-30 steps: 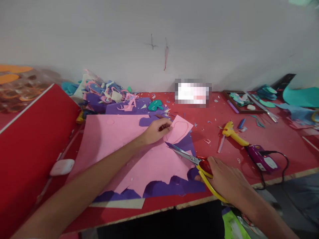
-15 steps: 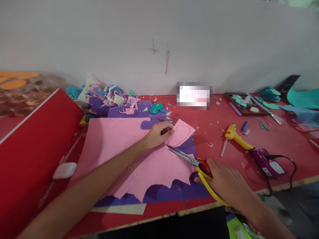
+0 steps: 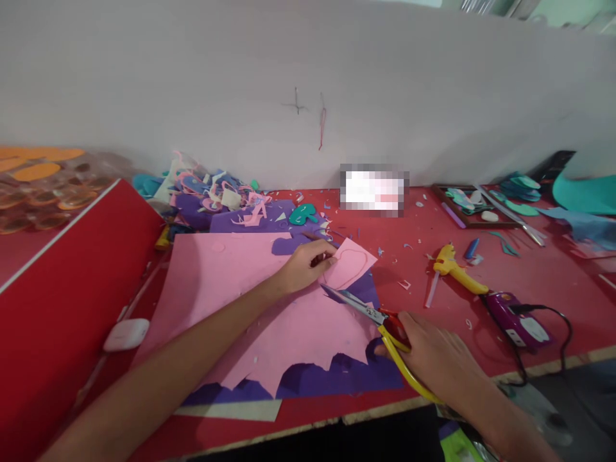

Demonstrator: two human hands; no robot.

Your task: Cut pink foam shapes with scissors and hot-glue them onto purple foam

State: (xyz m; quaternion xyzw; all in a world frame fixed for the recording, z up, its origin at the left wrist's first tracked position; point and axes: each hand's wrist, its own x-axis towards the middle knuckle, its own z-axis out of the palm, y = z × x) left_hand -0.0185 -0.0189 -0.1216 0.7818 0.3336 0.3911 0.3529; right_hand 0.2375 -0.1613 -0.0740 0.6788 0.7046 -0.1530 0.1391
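Observation:
My left hand [image 3: 310,264] pinches the left side of a small pink foam sheet piece [image 3: 353,262], which has a rounded outline drawn on it. In my right hand [image 3: 433,350] is a pair of scissors [image 3: 370,313] with red and yellow handles, blades a little apart. Their tips lie just below the pink piece, close to its lower left corner; whether they touch it I cannot tell. Under both hands spreads a large pink sheet [image 3: 231,308] with a jagged cut lower edge, on top of a purple sheet [image 3: 327,380].
Foam scraps [image 3: 221,196] are heaped at the back left. A yellow glue gun [image 3: 457,273] and a purple box with a cord [image 3: 522,321] lie to the right, before a dark tray [image 3: 503,223]. A red board [image 3: 81,276] leans at the left, beside a white case [image 3: 126,335].
The whole view has shifted down slightly. Both hands keep nearly the same place over the pink sheet, with the scissors still at the small piece's lower edge.

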